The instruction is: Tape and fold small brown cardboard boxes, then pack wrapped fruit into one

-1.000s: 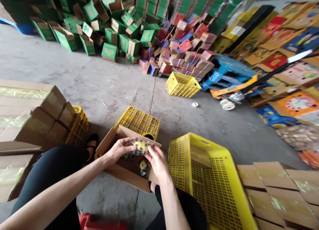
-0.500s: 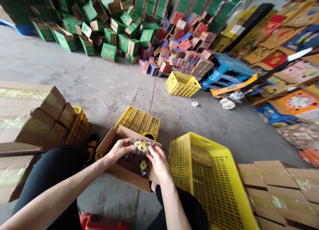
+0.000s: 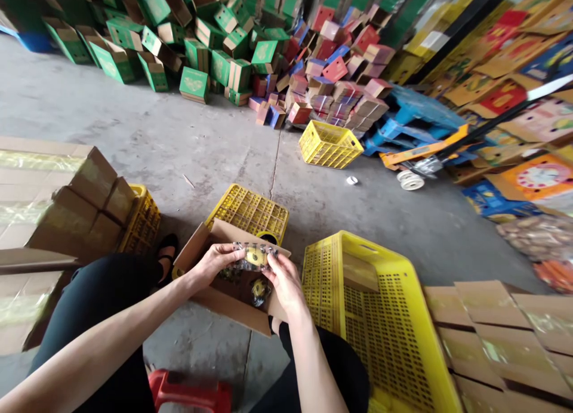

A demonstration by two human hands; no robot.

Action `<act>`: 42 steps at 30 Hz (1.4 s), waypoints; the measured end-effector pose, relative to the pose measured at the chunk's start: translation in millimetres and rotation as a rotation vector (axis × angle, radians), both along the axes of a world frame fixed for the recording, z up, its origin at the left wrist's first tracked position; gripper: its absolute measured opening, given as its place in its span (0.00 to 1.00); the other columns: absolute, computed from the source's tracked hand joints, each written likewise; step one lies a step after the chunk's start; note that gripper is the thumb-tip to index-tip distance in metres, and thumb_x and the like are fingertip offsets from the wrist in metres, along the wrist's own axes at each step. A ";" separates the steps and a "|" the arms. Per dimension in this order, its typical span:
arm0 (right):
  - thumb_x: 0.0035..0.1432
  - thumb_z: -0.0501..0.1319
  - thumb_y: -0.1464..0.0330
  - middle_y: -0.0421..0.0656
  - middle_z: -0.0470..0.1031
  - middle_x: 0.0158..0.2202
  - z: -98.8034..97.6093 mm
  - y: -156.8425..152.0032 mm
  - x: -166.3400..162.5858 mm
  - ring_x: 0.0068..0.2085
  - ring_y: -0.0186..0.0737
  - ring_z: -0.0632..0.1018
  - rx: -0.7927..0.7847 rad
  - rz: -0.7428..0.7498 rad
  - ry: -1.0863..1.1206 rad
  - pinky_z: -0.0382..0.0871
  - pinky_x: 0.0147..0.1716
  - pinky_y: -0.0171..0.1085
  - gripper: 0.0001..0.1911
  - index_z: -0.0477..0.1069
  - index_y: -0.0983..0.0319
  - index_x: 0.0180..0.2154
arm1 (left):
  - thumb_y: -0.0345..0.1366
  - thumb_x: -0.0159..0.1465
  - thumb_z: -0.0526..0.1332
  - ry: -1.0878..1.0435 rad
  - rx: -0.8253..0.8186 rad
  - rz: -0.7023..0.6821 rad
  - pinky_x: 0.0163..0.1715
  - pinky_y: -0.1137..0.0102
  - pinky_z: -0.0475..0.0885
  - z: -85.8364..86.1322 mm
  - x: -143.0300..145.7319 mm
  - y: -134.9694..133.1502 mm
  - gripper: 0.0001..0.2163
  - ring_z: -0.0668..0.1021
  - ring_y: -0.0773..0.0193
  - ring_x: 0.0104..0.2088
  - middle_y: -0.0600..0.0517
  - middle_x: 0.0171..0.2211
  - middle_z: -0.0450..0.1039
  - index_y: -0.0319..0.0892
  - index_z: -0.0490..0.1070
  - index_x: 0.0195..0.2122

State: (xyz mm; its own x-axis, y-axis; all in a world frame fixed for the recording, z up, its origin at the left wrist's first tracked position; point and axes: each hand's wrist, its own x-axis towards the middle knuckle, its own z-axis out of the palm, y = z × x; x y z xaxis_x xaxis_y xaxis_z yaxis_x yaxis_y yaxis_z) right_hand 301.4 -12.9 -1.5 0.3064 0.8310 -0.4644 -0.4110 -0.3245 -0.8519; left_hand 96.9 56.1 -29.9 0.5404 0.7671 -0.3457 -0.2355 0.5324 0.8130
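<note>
Both my hands hold a small yellow item in a clear plastic bag (image 3: pixel 255 256) above an open cardboard box (image 3: pixel 210 296) on the floor between my knees. My left hand (image 3: pixel 215 262) pinches the bag's left end, fingers closed. My right hand (image 3: pixel 282 281) grips its right end, fingers closed. Another bagged yellow item (image 3: pixel 258 290) lies inside the box below.
A large yellow plastic crate (image 3: pixel 380 317) stands right of the box, a smaller yellow crate (image 3: pixel 250 210) behind it, another (image 3: pixel 329 144) farther off. Taped cartons (image 3: pixel 58 192) stack at left, more (image 3: pixel 501 335) at right. Green and red boxes (image 3: pixel 215 61) pile at the back. A red stool (image 3: pixel 190 392) is under me.
The hands keep working the bagged item with small finger shifts. The view has tilted slightly downward, showing more of the red stool.
</note>
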 end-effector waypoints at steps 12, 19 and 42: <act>0.50 0.78 0.55 0.46 0.83 0.55 10.7 2.9 -2.9 0.57 0.51 0.80 0.081 0.127 0.002 0.73 0.59 0.49 0.23 0.83 0.55 0.47 | 0.48 0.55 0.79 -0.026 0.009 -0.012 0.45 0.67 0.76 -2.4 0.7 0.7 0.25 0.85 0.54 0.43 0.44 0.45 0.85 0.40 0.84 0.50; 0.54 0.74 0.46 0.45 0.78 0.62 20.5 -0.4 0.9 0.61 0.53 0.78 -0.013 0.236 0.041 0.77 0.55 0.53 0.30 0.79 0.50 0.55 | 0.47 0.52 0.81 0.013 0.007 0.020 0.42 0.69 0.76 -5.2 -0.3 0.4 0.26 0.84 0.57 0.40 0.45 0.46 0.85 0.42 0.84 0.51; 0.54 0.74 0.49 0.43 0.78 0.62 5.5 -1.7 -1.0 0.67 0.55 0.72 0.058 0.172 -0.164 0.70 0.62 0.52 0.24 0.82 0.50 0.51 | 0.42 0.51 0.82 -0.135 -0.198 0.116 0.32 0.74 0.77 4.3 1.6 -0.9 0.30 0.83 0.64 0.34 0.49 0.40 0.81 0.42 0.77 0.53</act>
State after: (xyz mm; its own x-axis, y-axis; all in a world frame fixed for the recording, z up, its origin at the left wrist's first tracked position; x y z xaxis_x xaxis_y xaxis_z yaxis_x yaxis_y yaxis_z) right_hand 300.3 -14.5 4.0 0.2251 0.9014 -0.3698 -0.2085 -0.3262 -0.9220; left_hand 98.5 55.2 -25.6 0.5046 0.7507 -0.4264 -0.4032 0.6416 0.6525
